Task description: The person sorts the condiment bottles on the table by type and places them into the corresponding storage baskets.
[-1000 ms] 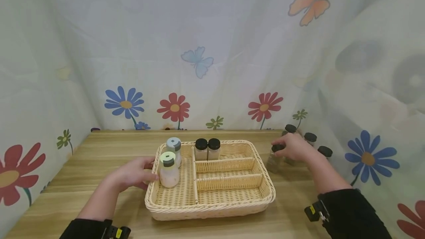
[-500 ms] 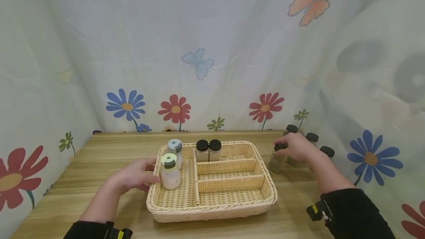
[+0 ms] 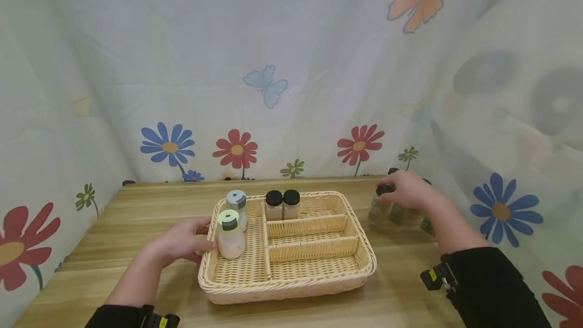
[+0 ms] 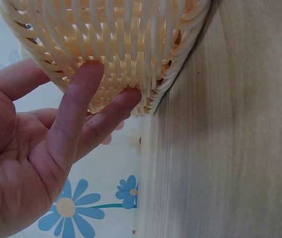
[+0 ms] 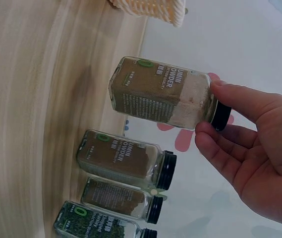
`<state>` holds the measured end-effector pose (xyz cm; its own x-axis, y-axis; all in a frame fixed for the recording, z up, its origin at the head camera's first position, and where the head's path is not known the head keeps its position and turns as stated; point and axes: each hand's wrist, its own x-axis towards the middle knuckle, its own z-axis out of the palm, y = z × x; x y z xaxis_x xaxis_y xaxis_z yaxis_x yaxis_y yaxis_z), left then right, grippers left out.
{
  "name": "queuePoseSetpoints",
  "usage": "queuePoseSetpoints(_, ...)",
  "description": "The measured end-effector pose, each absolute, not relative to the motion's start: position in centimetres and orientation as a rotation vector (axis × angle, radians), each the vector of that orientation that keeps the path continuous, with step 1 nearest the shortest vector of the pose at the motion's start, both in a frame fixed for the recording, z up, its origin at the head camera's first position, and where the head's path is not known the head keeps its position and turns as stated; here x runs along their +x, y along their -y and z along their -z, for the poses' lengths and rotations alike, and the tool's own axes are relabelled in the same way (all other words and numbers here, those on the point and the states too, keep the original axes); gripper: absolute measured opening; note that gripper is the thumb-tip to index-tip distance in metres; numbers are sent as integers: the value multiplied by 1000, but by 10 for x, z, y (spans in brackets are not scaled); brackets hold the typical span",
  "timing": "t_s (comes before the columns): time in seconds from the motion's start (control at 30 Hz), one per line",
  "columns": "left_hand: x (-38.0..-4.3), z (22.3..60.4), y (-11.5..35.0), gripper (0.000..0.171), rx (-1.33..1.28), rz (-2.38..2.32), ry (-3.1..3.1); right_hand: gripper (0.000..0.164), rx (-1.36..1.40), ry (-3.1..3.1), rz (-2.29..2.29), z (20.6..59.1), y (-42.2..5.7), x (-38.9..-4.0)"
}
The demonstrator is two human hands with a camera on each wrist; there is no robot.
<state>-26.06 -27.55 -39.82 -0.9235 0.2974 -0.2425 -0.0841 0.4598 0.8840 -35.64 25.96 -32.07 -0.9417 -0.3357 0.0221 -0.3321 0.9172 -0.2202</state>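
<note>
My left hand (image 3: 184, 241) holds the left side of a wicker basket (image 3: 287, 292), its thumb at the rim. In the left wrist view, fingers (image 4: 71, 111) lie against the woven outer wall. To the basket's right, my right hand (image 3: 405, 190) pinches a clear cumin powder jar (image 5: 150, 91) by its black lid, between thumb and fingertips. The jar is upright, its base just off the table. Behind it stand another cumin jar (image 5: 121, 156), a brown-powder jar (image 5: 115, 196) and a jar of green flakes (image 5: 93, 220), partly hidden by my hand in the head view.
The basket's left compartment holds a green-capped bottle (image 3: 231, 237) and a grey-capped bottle (image 3: 237, 204). Two black-lidded jars (image 3: 274, 206) stand in the back right compartment, left end. Wicker dividers (image 3: 314, 252) separate the right side. A flowered curtain (image 3: 291, 115) surrounds the wooden table (image 3: 159, 201).
My right hand has raised the cumin powder jar slightly from its spot among the others. The left hand stays at the basket. The head view has shifted a little.
</note>
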Motion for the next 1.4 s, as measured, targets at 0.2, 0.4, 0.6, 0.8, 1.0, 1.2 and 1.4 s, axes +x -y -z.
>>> queuePoseSetpoints(0.2, -261, 396, 274, 84, 175, -1430, -2381, 47, -556, -3068, 399, 312, -261, -357)
queuePoseSetpoints(0.4, -260, 396, 275, 84, 167, -1435, -2368, 43, -605, -3091, 380, 301, -257, -352)
queuePoseSetpoints(0.6, -258, 395, 273, 83, 162, -1443, -2363, 42, -611, -3117, 353, 291, -254, -350)
queuePoseSetpoints(0.8, -257, 393, 272, 82, 161, -1447, -2355, 45, -608, -3112, 369, 280, -252, -348)
queuePoseSetpoints(1.0, -256, 393, 273, 82, 163, -1441, -2359, 45, -597, -3124, 361, 265, -250, -344)
queuePoseSetpoints(1.2, -256, 394, 273, 82, 166, -1450, -2362, 44, -608, -3145, 315, 255, -249, -340)
queuePoseSetpoints(1.4, -257, 394, 273, 82, 169, -1441, -2367, 43, -605, -3147, 296, 256, -249, -339)
